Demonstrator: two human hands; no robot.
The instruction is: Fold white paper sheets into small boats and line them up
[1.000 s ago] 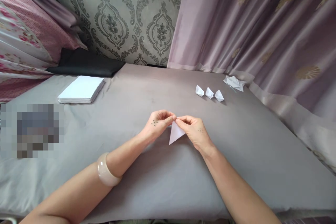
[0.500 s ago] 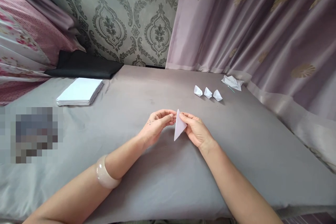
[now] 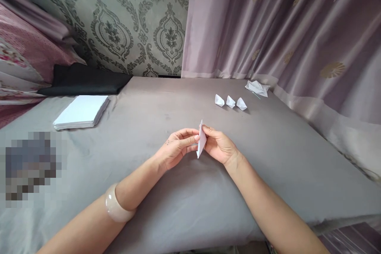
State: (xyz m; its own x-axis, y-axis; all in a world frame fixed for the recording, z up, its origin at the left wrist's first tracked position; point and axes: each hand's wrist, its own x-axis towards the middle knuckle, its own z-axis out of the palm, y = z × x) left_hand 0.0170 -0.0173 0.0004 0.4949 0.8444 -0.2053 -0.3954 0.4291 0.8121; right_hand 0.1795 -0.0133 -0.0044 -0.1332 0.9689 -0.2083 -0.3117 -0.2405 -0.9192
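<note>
Now I am holding the paper [image 3: 202,143] nearly edge-on between both hands.
It is showing me a narrower face than a moment ago, and my left hand [image 3: 178,147] is now touching its left side with the thumb, so I am judging that both hands are sharing the handling. My right hand [image 3: 219,145] is pinching the other side between thumb and fingers; whether my left is truly gripping, I am not able to tell. The paper is hanging above the surface [image 3: 154,115], nearer me than the three folded pieces [image 3: 230,102]. Its long axis is running nearly upright in my view, one tip pointing up and leaning slightly right, the other pointing down.
</note>
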